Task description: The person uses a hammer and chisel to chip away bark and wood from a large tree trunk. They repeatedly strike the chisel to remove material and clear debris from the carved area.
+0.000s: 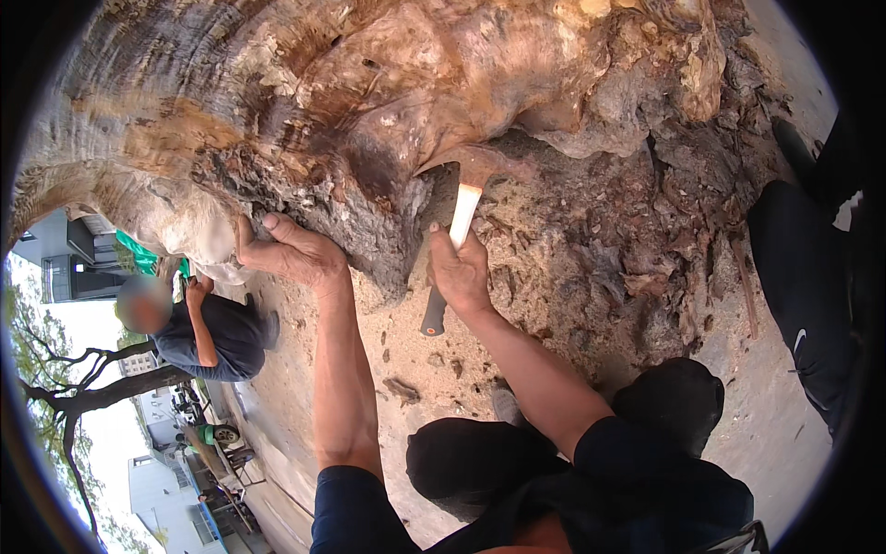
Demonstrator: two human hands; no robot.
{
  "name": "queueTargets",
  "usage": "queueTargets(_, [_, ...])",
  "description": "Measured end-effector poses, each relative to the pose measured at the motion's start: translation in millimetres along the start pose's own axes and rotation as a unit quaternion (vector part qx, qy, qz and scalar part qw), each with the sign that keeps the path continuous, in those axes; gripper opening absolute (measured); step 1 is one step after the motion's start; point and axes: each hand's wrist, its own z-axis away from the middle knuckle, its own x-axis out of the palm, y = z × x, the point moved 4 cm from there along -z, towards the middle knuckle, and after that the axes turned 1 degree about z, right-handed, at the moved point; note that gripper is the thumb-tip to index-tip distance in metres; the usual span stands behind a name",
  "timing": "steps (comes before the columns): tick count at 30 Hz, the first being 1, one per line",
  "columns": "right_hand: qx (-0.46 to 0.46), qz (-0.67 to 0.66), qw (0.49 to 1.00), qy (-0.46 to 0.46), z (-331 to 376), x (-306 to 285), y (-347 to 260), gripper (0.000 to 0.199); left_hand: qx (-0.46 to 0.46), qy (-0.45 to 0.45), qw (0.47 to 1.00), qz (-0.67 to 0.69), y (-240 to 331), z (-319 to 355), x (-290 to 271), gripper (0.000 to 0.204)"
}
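My right hand [460,270] is wrapped round the handle of a hammer [467,210]. The handle is bright near the head and ends in a dark grip below my fist. Its rusty-brown, curved head is close against the underside of a massive piece of gnarled wood [406,102]; whether it touches is hard to tell. My left hand [300,256] reaches up to the wood's lower left, thumb and fingers apart. It rests on or beside a ragged, bark-covered part, and some of its fingertips are hidden.
Bark scraps and chips [637,268] cover the sandy ground [369,323] below the wood. A person in dark clothing [217,332] is at the left, near a tree [120,388] and a wheeled cart [217,434]. Another person's dark-clad leg [798,295] is close at the right.
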Motion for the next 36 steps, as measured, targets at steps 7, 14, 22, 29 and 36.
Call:
queueTargets(7, [-0.126,0.161,0.977,-0.059,-8.0,-41.7,-19.4,0.017,-0.010,-0.004,1.000,0.004,16.8,0.4,3.1,0.051])
queueTargets(14, [-0.083,0.512,0.851,-0.080,-13.6,-53.3,-110.2,0.026,0.018,-0.040,0.994,-0.105,19.5,-10.2,-10.7,0.047])
queueTargets(22, [-0.052,0.542,0.836,-0.062,-3.6,-50.7,-129.3,0.030,0.075,-0.358,0.926,0.098,143.3,43.8,-25.5,0.041])
queueTargets(29, [-0.064,0.539,0.839,-0.027,-6.7,-59.0,-122.2,0.027,0.091,-0.397,0.909,-0.086,150.3,98.1,20.5,0.046])
queueTargets(36, [0.056,0.567,0.820,0.056,49.9,-154.8,-22.3,0.034,0.060,-0.608,0.792,-0.007,96.2,223.3,12.1,0.028])
